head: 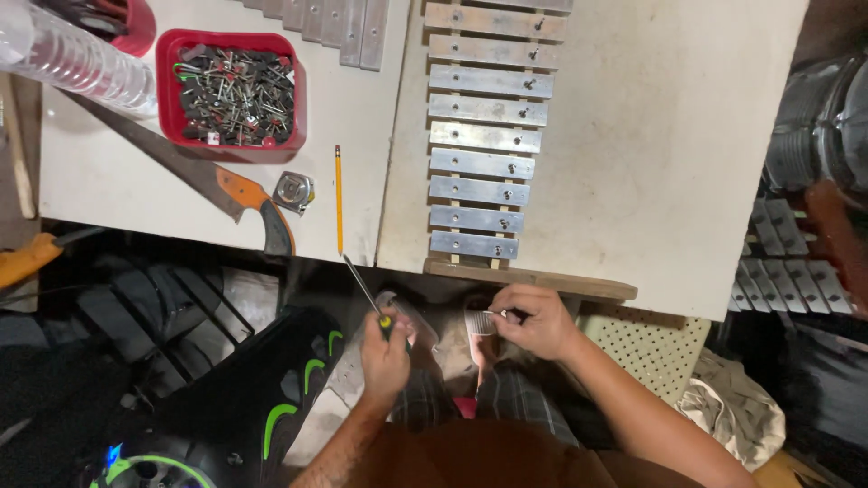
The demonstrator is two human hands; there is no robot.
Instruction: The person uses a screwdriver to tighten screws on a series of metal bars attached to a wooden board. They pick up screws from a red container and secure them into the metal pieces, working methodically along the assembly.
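Low in the middle of the frame, the left hand (384, 357) is closed around the handle of a screwdriver (366, 291), whose thin shaft slants up and left toward the table (217, 194) edge. Just right of it, the right hand (533, 318) pinches a small pale piece (482, 322) between thumb and fingertips, the other fingers curled; what the piece is cannot be told. Both hands sit below the table edge, above the person's checked shorts and sandalled feet.

Above the right hand, a row of metal bars (484, 136) lies on two wooden strips, running from the upper middle of the frame down to a wooden board (533, 278) at the table's near edge. Each bar carries a small screw or nail.

Left of the bars, a yellow pencil (338, 199) lies nearly upright in the frame, with a tape measure (294, 192) beside it and a saw (194, 172) with an orange and black handle further left. A red tray (231, 88) full of screws sits at the upper left, beside a clear plastic bottle (77, 59). More loose bars (330, 23) lie along the top edge.
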